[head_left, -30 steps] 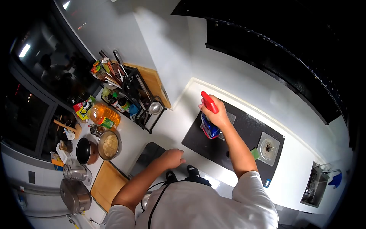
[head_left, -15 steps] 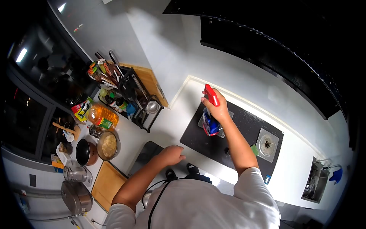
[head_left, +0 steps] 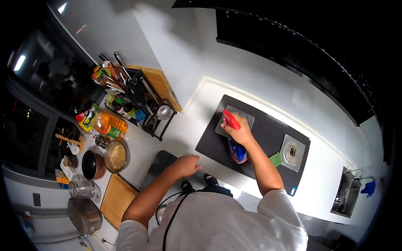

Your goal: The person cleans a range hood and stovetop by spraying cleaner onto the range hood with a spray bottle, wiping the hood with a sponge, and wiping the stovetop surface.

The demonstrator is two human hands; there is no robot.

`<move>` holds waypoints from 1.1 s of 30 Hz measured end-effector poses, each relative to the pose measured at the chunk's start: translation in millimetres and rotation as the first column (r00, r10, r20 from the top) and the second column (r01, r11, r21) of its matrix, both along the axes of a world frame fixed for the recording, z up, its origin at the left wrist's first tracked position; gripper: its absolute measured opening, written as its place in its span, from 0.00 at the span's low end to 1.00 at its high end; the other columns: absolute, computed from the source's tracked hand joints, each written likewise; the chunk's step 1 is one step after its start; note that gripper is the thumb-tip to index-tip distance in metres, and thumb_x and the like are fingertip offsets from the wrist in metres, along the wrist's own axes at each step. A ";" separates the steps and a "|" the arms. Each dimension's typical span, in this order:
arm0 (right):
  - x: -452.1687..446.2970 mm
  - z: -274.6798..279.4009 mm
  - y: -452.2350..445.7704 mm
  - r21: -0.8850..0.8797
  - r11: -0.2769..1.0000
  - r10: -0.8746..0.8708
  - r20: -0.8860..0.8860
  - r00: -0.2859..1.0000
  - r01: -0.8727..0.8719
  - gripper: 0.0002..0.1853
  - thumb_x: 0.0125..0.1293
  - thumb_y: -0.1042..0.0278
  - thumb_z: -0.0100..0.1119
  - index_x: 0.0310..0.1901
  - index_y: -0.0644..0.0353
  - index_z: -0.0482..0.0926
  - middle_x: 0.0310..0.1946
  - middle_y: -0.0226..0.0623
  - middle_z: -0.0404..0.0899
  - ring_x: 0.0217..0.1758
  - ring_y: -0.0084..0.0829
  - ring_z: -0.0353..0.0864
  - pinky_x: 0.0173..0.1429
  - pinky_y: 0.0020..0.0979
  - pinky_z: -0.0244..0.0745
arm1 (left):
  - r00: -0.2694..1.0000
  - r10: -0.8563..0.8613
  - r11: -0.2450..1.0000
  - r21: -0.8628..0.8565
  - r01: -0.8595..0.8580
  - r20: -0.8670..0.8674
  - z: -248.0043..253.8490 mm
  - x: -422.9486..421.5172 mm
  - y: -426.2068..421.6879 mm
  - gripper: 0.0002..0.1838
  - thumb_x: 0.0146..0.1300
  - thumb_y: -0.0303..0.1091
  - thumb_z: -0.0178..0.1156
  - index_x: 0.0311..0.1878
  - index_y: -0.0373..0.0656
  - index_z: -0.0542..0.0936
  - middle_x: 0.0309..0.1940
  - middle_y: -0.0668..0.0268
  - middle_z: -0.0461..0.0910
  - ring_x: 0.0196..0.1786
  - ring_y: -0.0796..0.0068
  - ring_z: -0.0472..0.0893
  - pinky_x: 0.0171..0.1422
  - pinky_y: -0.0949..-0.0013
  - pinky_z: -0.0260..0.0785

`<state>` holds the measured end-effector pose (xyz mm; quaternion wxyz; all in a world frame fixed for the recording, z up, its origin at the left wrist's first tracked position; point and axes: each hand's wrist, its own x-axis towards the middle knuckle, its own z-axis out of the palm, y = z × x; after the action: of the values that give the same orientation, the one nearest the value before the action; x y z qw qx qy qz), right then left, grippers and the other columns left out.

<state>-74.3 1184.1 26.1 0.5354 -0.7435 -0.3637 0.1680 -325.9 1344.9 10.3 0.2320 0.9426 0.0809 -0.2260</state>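
Spray bottle (head_left: 238,149) shifted toward the front edge of the hob (head_left: 267,133) | right hand (head_left: 241,134): grip closed round its neck, below the red head (head_left: 231,120) | left hand (head_left: 186,165): curled, contents we can't tell | we'd best steady the wrist, nozzle aimed low.

Right grip (head_left: 239,132) closed round red-topped spray bottle (head_left: 238,151), above black cooktop (head_left: 268,125). Left grip (head_left: 186,165) well apart from bottle. Green cloth (head_left: 276,159) on cooktop, just beside right burner (head_left: 292,153). Sink (head_left: 346,194) farther right in white worktop (head_left: 316,175). At left, steel bowl (head_left: 127,161) with pale contents beside dark pot (head_left: 100,167); oil bottle (head_left: 109,125) near black rack (head_left: 138,90).
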 end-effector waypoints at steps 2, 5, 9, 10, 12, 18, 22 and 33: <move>0.4 -2.8 -3.5 -0.104 0.994 -0.024 0.047 0.999 0.028 0.17 0.61 0.70 0.75 0.50 0.61 0.82 0.42 0.38 0.87 0.46 0.34 0.87 0.54 0.35 0.80 | 1.000 -0.004 1.000 0.009 0.004 0.028 -2.3 -0.3 0.3 0.28 0.71 0.47 0.64 0.61 0.31 0.80 0.53 0.43 0.85 0.59 0.43 0.83 0.65 0.50 0.75; 6.1 4.3 -5.9 0.060 0.993 -0.104 0.061 0.993 0.100 0.17 0.61 0.70 0.75 0.50 0.61 0.82 0.41 0.39 0.87 0.45 0.35 0.87 0.54 0.35 0.80 | 0.999 -0.011 1.000 0.016 0.010 0.044 -5.2 -0.1 -1.3 0.28 0.71 0.47 0.64 0.63 0.31 0.79 0.54 0.43 0.84 0.60 0.44 0.83 0.66 0.50 0.75; 21.7 0.3 2.7 0.061 0.985 -0.158 -0.025 0.987 0.159 0.16 0.62 0.69 0.74 0.49 0.62 0.81 0.41 0.39 0.87 0.45 0.36 0.88 0.53 0.35 0.80 | 0.998 -0.032 0.999 0.005 0.032 0.055 -10.9 3.5 -2.7 0.30 0.72 0.48 0.63 0.65 0.31 0.78 0.56 0.43 0.84 0.61 0.44 0.83 0.67 0.50 0.74; 23.3 0.5 4.9 0.050 0.983 -0.178 -0.035 0.983 0.179 0.16 0.62 0.68 0.74 0.49 0.62 0.81 0.41 0.40 0.87 0.45 0.36 0.88 0.53 0.35 0.80 | 0.999 -0.028 1.000 -0.001 0.028 0.039 -8.9 4.5 -3.7 0.30 0.72 0.48 0.63 0.65 0.31 0.78 0.57 0.43 0.84 0.61 0.44 0.82 0.68 0.50 0.74; 25.7 2.0 10.7 0.032 0.976 -0.213 -0.049 0.976 0.214 0.16 0.62 0.68 0.74 0.48 0.61 0.81 0.40 0.40 0.87 0.44 0.36 0.88 0.53 0.35 0.80 | 1.000 -0.016 1.000 -0.009 0.016 0.012 -4.8 7.1 -6.3 0.31 0.73 0.50 0.62 0.66 0.32 0.77 0.59 0.44 0.83 0.63 0.44 0.81 0.69 0.50 0.73; 22.7 16.6 19.9 0.184 0.955 -0.251 0.077 0.965 0.233 0.14 0.61 0.68 0.74 0.46 0.60 0.81 0.34 0.42 0.85 0.41 0.38 0.87 0.51 0.37 0.79 | 0.999 -0.001 1.000 0.000 0.001 0.034 -1.5 6.9 -6.1 0.31 0.73 0.50 0.63 0.66 0.32 0.77 0.59 0.44 0.82 0.63 0.44 0.81 0.69 0.51 0.72; 16.7 1.3 19.9 0.033 0.999 -0.037 0.081 0.996 0.034 0.14 0.60 0.68 0.74 0.45 0.60 0.81 0.34 0.42 0.85 0.40 0.39 0.87 0.50 0.39 0.79 | 1.000 0.028 1.000 -0.010 -0.027 0.012 2.5 5.9 -2.8 0.31 0.72 0.50 0.63 0.67 0.33 0.77 0.60 0.44 0.82 0.64 0.45 0.80 0.70 0.52 0.72; -16.3 -30.0 -2.5 -0.002 0.993 0.119 -0.059 0.991 -0.119 0.17 0.61 0.70 0.74 0.51 0.60 0.81 0.41 0.40 0.87 0.46 0.36 0.88 0.54 0.35 0.81 | 0.999 0.031 1.000 0.007 -0.030 -0.020 -1.3 -0.6 2.6 0.30 0.72 0.49 0.62 0.66 0.33 0.78 0.61 0.44 0.82 0.64 0.46 0.80 0.71 0.52 0.72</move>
<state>-90.6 1181.6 -3.9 0.5329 -0.7167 -0.3912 0.2223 -326.5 1347.5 8.9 0.2315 0.9398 0.0983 -0.2315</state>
